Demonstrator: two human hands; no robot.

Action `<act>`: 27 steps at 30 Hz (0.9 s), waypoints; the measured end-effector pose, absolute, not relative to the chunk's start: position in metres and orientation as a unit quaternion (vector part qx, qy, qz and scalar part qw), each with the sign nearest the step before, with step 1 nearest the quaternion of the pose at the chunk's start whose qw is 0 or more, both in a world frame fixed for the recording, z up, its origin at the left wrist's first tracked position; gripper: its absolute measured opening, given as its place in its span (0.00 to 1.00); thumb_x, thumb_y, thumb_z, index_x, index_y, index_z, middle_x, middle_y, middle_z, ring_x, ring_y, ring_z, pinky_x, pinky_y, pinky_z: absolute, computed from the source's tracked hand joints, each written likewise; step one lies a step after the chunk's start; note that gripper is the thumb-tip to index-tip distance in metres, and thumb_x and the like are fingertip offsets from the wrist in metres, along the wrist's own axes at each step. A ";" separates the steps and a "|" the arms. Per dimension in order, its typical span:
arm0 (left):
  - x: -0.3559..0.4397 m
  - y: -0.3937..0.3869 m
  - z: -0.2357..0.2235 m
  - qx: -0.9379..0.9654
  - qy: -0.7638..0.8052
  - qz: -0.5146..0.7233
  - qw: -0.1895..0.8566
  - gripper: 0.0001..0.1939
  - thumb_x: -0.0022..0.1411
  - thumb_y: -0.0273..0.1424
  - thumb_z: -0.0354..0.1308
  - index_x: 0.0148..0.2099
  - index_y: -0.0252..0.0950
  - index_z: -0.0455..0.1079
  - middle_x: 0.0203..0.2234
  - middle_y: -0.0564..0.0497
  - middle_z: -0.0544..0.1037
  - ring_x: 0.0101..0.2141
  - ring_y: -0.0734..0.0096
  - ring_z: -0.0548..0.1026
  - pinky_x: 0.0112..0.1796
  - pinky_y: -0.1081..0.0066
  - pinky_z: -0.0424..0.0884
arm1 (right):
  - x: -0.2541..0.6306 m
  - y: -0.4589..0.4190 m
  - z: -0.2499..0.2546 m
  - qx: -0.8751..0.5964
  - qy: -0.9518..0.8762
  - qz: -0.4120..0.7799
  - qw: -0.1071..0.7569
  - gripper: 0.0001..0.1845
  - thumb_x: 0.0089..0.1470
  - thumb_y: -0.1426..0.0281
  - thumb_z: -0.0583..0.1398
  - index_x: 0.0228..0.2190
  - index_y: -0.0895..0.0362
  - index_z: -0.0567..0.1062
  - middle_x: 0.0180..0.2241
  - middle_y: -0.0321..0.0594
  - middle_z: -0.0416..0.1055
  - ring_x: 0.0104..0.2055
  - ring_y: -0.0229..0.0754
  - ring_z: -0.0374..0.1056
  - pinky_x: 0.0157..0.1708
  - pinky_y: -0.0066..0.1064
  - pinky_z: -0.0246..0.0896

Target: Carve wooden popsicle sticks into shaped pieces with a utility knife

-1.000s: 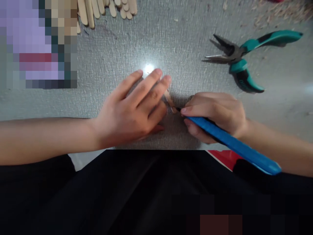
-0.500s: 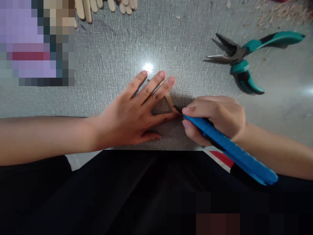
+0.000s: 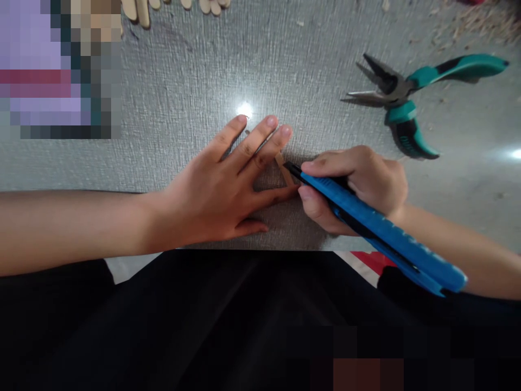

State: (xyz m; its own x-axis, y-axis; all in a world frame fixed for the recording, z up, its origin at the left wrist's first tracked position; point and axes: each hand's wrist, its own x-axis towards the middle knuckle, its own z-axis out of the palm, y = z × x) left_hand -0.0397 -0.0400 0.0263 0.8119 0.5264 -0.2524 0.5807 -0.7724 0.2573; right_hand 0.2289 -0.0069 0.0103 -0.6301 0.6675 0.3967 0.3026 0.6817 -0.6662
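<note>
My left hand [image 3: 230,176] lies flat with its fingers spread, pressing on a thin wooden stick [image 3: 284,169]. Only a short stretch of the stick shows between the fingers; the rest is hidden under the hand. My right hand [image 3: 358,187] is wrapped around a blue utility knife [image 3: 378,228], held like a pen with its handle slanting down to the right. The knife's dark blade [image 3: 290,166] points left and meets the visible part of the stick; whether it cuts into the wood I cannot tell.
Needle-nose pliers [image 3: 401,92] with green and black handles lie spread on the grey textured table [image 3: 183,98], beyond my right hand. Several wooden craft sticks [image 3: 142,12] sit at the top left. Wood shavings [image 3: 488,24] are scattered at the top right.
The knife tip has moved slightly up and left along the stick, away from the lower finger. My left hand stays nearly in place.
</note>
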 end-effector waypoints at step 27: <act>-0.041 -0.041 0.023 0.905 0.331 -0.011 0.266 0.43 0.81 0.54 0.39 0.88 0.43 0.41 0.88 0.47 0.35 0.82 0.24 0.38 0.79 0.29 0.39 | 0.227 -0.009 0.011 -0.276 -0.863 0.289 0.309 0.12 0.67 0.73 0.66 0.49 0.47 0.78 0.30 0.34 0.78 0.26 0.44 0.75 0.27 0.38 0.75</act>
